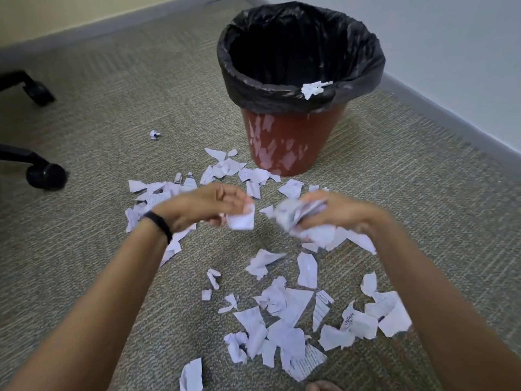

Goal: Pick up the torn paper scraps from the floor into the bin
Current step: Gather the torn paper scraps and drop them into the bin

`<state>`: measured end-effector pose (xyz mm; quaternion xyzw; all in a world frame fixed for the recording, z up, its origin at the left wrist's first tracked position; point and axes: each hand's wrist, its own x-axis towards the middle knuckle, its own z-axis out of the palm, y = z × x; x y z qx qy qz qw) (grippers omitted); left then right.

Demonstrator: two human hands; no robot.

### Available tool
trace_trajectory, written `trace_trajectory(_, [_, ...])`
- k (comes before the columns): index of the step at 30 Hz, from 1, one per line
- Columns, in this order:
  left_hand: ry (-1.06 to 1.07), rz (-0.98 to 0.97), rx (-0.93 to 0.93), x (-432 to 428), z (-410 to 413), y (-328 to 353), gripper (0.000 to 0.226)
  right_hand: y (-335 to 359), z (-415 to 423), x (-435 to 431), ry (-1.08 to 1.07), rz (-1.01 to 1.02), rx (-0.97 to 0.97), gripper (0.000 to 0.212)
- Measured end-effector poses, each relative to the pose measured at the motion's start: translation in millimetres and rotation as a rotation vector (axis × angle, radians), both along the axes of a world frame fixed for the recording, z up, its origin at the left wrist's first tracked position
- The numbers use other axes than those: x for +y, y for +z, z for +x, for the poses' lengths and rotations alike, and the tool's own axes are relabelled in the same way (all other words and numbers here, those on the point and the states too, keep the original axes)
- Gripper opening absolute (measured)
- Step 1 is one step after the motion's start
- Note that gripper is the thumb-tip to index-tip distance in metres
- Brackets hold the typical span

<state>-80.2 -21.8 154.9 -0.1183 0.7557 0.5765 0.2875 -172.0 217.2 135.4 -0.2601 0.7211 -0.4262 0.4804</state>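
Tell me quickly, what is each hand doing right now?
Left hand: closed, pinching one paper scrap.
Right hand: closed around a crumpled bunch of scraps.

Paper scraps [284, 311] in both hands, before the bin [296, 142]

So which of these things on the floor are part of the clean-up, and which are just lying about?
Part of the job:
- torn paper scraps on the carpet
- bin, black liner
- scrap on the bin rim
- left hand, pinching a scrap
- right hand, gripping a bunch of scraps

Just lying about:
- chair legs with castors
- wristband
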Motion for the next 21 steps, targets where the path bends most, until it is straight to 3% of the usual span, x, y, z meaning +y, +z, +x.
trace_trajectory(2, [0.018,0.115,0.087,6.6,-18.3,34.7,0.01,38.3,-16.4,7.8,-0.143,-0.186,-0.105,0.03])
trace_trajectory(5, [0.086,0.219,0.224,10.6,-49.5,72.2,0.006,79.9,-39.2,6.9,-0.286,-0.38,-0.05,0.028])
trace_trajectory(7, [0.204,0.235,0.302,14.4,-70.2,86.3,0.006,98.2,-55.8,0.7,-0.384,-0.512,-0.06,0.01])
trace_trajectory(9, [0.317,0.227,0.345,19.5,-87.2,94.8,0.01,108.8,-72.0,-7.1,-0.478,-0.61,-0.115,0.014])
trace_trajectory(17, [0.467,0.257,0.364,32.3,-117.5,88.9,0.012,110.2,-84.5,-36.8,-0.918,-0.716,-0.319,0.012])
trace_trajectory(19, [0.538,0.311,0.378,37.3,-119.4,89.4,0.013,106.5,-86.4,-39.5,-0.999,-0.768,-0.381,0.022])
trace_trajectory(21, [0.61,0.392,0.394,41.5,-122.1,91.6,0.014,105.7,-85.4,-42.1,-1.015,-0.778,-0.384,0.016])
